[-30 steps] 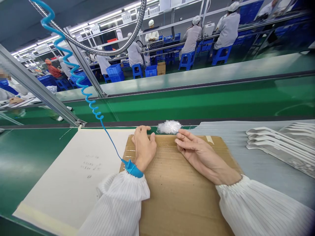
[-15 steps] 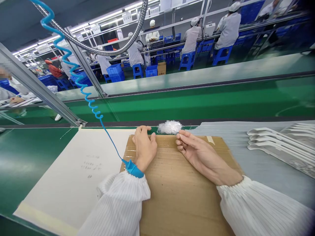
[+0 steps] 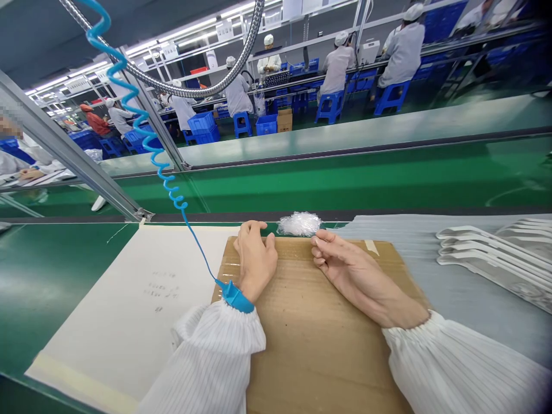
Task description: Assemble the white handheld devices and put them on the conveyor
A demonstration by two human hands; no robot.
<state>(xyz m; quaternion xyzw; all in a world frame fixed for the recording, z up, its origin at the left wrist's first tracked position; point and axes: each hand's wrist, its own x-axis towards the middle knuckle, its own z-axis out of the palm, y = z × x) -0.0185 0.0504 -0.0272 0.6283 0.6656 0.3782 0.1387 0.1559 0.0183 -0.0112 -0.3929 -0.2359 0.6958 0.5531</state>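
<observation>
A brown cardboard sheet lies flat in front of me, with tape along its far edge. My left hand rests at its far left part, fingers bent over the edge and thumb apart, with nothing visible in it. A blue wrist strap circles that wrist, tied to a coiled blue cord. Over the far right part, my right hand has its fingertips pinched together; whatever they hold, if anything, is too small to make out. Just beyond the fingertips sits a small heap of clear plastic pieces.
White paper with writing lies left on the green bench. White curved plastic parts are stacked on grey foam sheeting at right. A metal post rises at left, and a flexible metal hose hangs overhead. Several co-workers sit beyond.
Both hands keep nearly the same pose. The whole view has shifted very slightly, and the blue coiled cord has swung a little to the right.
</observation>
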